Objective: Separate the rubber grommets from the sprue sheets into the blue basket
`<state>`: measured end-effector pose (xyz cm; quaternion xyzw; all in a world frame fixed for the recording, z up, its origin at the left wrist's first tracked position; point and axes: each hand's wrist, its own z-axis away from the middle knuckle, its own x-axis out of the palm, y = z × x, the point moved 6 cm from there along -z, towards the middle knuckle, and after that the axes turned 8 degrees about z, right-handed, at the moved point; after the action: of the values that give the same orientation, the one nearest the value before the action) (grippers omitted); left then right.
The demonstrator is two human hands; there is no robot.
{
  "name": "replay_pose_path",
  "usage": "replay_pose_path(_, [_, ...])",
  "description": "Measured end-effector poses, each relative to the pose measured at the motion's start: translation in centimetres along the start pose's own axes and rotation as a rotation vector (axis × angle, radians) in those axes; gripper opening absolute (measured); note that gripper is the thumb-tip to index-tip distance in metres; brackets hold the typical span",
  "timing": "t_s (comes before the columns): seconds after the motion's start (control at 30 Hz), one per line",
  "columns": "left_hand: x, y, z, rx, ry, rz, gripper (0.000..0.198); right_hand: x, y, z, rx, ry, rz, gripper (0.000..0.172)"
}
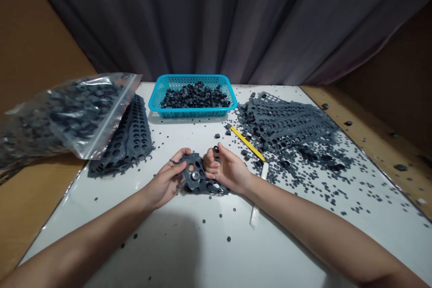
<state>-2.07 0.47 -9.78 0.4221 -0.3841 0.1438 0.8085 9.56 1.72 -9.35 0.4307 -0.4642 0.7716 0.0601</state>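
Note:
My left hand is closed on the edge of a dark grey perforated rubber sheet, thumb on top, in the middle of the white table. One round part with a pale centre still sits in the sheet near my left thumb. Just above the sheet's right end, my right hand has its fingers curled. Between its thumb and forefinger it pinches a small black rubber ring. Whether the lower fingers touch the sheet is hard to see.
A blue basket of black pieces stands behind. At left, a zip bag of pieces leans over stacked sheets. More punched sheets, scattered discs, a slim yellow tool and a white strip lie at right.

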Motion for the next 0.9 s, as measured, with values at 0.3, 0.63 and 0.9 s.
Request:
replay_pose_path(0.3, [-0.43,0.10,-0.15,-0.004,0.053,-0.032,0.038,-0.49,0.12,-0.09,0.002,-0.015,-0.038,0.043])
replay_pose_path(0.63, [0.24,-0.02,-0.06,-0.015,-0.045,0.011,0.029,-0.27,0.09,-0.03,-0.022,0.007,0.102,0.034])
replay_pose_path(0.9, [0.48,0.01,-0.18,-0.012,-0.071,0.012,0.029,-0.46,0.17,0.03,-0.022,0.051,0.193,0.024])
